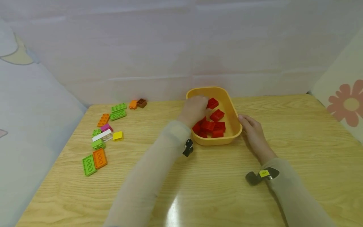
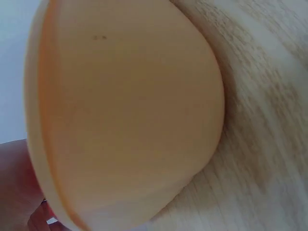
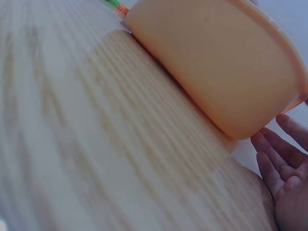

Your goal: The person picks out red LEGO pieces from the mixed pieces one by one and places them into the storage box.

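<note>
An orange-yellow plastic tub (image 1: pixel 230 108) stands on the table and holds several red toy bricks (image 1: pixel 208 126). My left hand (image 1: pixel 195 108) reaches down over the tub's left side among the bricks. Its fingertips are hidden, so whether a brick is between them cannot be told. In the left wrist view the tub's outer wall (image 2: pixel 130 96) fills most of the picture, with part of the left hand (image 2: pixel 18 185) at the rim. My right hand (image 1: pixel 253 134) rests against the tub's right side. In the right wrist view its extended fingers (image 3: pixel 272 149) touch the tub's wall (image 3: pixel 216 62).
Several loose bricks lie on the table's left: green (image 1: pixel 118 107), orange (image 1: pixel 103 120), magenta (image 1: pixel 106 127), white (image 1: pixel 102 136) and yellow (image 1: pixel 118 136) ones. A brown brick (image 1: pixel 141 102) lies near the back edge. A pale covered wall (image 1: pixel 141 47) rises behind the table.
</note>
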Demonstrator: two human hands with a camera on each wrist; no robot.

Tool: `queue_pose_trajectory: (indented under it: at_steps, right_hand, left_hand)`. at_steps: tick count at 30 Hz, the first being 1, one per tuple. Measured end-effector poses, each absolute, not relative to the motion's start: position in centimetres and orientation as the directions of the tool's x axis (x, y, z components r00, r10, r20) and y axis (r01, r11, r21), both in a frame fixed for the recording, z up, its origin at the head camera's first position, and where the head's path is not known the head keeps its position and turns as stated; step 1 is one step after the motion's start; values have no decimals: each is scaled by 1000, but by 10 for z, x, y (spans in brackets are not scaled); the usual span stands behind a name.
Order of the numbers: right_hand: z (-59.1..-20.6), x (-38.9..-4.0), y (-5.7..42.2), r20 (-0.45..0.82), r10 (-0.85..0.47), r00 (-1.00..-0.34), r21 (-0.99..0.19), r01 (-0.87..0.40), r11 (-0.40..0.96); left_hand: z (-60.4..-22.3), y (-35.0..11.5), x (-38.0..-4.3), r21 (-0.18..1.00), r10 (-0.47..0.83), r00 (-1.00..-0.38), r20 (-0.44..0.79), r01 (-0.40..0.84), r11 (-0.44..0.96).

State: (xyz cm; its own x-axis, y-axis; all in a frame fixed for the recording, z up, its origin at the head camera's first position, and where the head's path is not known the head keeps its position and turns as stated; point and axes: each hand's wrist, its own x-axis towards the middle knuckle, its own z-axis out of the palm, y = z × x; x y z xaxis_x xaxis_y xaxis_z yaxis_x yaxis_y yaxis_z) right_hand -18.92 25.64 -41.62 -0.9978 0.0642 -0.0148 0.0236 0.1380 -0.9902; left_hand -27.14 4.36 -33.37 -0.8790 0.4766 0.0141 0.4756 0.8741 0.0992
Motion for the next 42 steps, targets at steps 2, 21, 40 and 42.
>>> queue_pose_trajectory:
  at_steps: [2,21,40,42]
  right_hand:
    - [-417,-190,257,-11,63,-998,-989,21,148]
    - [-415,-189,255,20,63,-998,-983,-8,185]
    - [-408,-186,259,-31,66,-997,-985,42,168]
    - [-406,-184,259,-55,57,-997,-990,61,124]
  left_hand:
    - [-337,44,-272,105,476,-879,14,475,874]
    - [-346,48,-267,-7,470,-881,55,470,882]
    - [-330,14,-241,23,493,-833,249,514,857]
    - [-329,9,-237,24,492,-818,297,521,853]
